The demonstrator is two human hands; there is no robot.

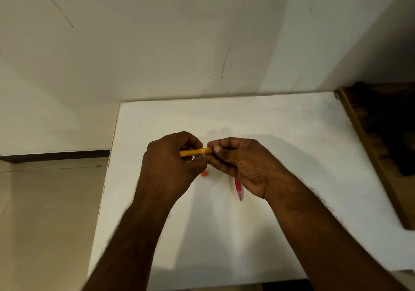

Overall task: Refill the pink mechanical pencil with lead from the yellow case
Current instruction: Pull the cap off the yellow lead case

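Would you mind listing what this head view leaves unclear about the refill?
- Pink pencil: upper part hidden behind the right hand.
- Yellow case: both ends covered by the left hand and right fingers.
- Lead: too thin to see.
- Orange piece: too small to identify.

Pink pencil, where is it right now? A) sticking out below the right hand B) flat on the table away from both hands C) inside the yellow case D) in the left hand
A: the pink pencil pokes out from under the right hand, tip toward the camera, while the left hand grips the yellow case.
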